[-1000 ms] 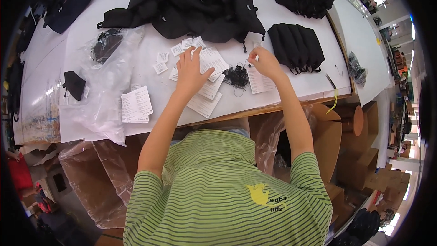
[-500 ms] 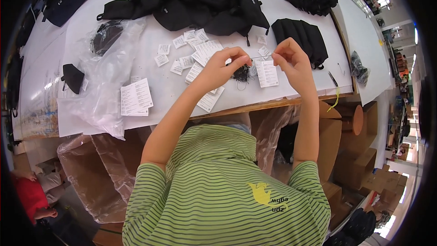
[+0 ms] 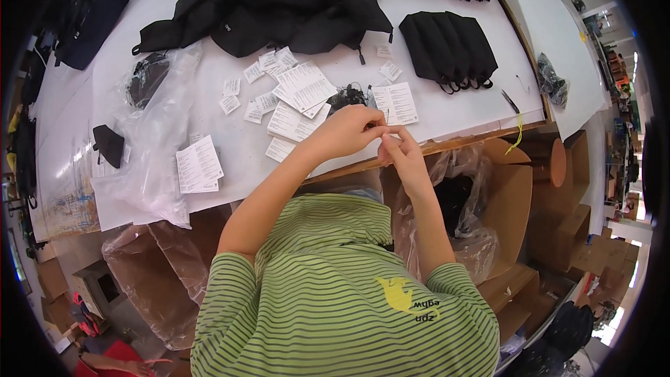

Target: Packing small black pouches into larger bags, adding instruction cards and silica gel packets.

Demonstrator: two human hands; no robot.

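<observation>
My left hand (image 3: 347, 129) and my right hand (image 3: 405, 153) meet fingertip to fingertip just above the table's front edge. Both are closed in a pinch on a thin string, mostly hidden by the fingers. Just beyond my left hand lies a tangle of black strings (image 3: 347, 96). A printed white tag (image 3: 396, 103) rests on the table past my fingers. Left of the strings is a loose spread of white printed cards (image 3: 304, 86), with several small folded white labels (image 3: 231, 87) around it.
Black fabric bags (image 3: 293, 10) lie heaped at the back, and a neat black stack (image 3: 448, 51) stands right. Clear plastic bags (image 3: 150, 139) cover the left side. A dark thin tool (image 3: 511, 102) lies near the right edge. Open cardboard boxes (image 3: 508, 195) stand below the table.
My hands were apart with the thin string stretched between them. They have come together and nearer to me, the right one moving left. The view has shifted slightly.
</observation>
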